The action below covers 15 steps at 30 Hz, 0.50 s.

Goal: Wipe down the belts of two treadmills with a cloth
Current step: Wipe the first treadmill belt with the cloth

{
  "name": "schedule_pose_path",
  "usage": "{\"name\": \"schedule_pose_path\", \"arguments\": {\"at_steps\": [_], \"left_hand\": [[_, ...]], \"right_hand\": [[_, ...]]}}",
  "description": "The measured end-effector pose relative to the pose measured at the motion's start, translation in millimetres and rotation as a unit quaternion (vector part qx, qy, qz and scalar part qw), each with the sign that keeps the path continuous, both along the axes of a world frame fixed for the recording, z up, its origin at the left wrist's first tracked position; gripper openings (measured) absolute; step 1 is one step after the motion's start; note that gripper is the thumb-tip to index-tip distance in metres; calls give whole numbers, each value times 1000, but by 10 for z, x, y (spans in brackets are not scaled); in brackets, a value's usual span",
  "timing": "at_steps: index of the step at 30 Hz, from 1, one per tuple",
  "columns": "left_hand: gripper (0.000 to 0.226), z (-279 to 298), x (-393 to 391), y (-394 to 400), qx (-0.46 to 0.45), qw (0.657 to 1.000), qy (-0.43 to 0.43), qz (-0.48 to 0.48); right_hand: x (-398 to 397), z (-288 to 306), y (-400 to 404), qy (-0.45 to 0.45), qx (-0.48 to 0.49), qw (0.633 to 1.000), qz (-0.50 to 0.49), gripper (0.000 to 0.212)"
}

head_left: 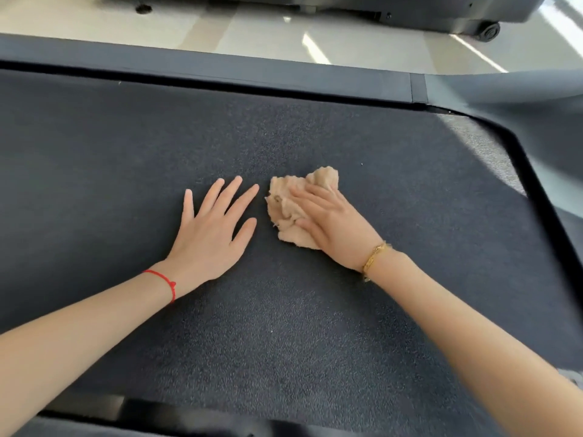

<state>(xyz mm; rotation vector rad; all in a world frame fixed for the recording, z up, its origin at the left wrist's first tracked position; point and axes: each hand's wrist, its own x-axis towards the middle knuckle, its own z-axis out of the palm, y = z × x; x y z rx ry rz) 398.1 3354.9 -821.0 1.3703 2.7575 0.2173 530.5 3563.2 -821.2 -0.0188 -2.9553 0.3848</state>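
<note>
A dark grey textured treadmill belt point(126, 159) fills most of the view. On it lies a crumpled beige cloth point(288, 203), pressed flat under my right hand point(334, 225), whose fingers lie spread over the cloth. A gold bracelet is on that wrist. To the left of the cloth, my left hand point(211, 228) rests palm down on the bare belt with its fingers apart and nothing in it. A red string circles the left wrist. A small gap separates the left fingertips from the cloth.
A dark side rail point(220, 74) borders the belt at the far side, and a curved frame edge point(533, 171) runs down the right. Beyond lies pale floor point(252, 36), with the wheeled base of another machine point(489, 31) at the top right.
</note>
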Motion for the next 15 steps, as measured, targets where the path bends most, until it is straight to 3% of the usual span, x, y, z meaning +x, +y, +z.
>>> {"name": "schedule_pose_path", "arguments": {"at_steps": [5,8,10,13,15], "left_hand": [[65,30,-214,-145,-11,1000,-5,5],[64,10,-200,-138,2,1000,-9,10],[64,-5,-190,-122,7,1000,-4,15],[63,-23,-191,-119,7,1000,5,22],[63,-34,-192,-120,7,1000,13,22]], "right_hand": [[-472,302,369,73,72,994,-48,58],[-1019,311,840,12,129,977,-167,63],[-1293,273,1031,-38,110,971,-210,59],[-1653,269,985,-58,141,970,-188,51],[-1815,280,786,-74,156,975,-141,72]]}}
